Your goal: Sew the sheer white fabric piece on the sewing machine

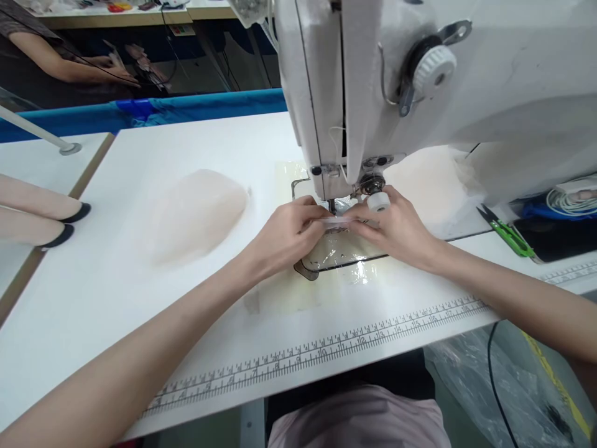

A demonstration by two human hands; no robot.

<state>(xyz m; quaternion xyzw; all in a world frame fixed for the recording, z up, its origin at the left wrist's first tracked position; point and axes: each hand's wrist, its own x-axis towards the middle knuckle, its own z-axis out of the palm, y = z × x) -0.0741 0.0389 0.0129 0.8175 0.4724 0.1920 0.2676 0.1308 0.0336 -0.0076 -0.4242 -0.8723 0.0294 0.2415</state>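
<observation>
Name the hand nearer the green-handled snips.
Right. The right hand, at the pale strip under the machine, lies left of the green-handled snips; the left hand is farther left, also at the strip.

along the front edge of the white table (107, 205), a printed ruler strip (323, 353) bears two rows of numbers; the lower reads 7 through 18, left to right, with smaller figures above. a label (181, 30) under the far bench (116, 21) is too tiny to read.
</observation>
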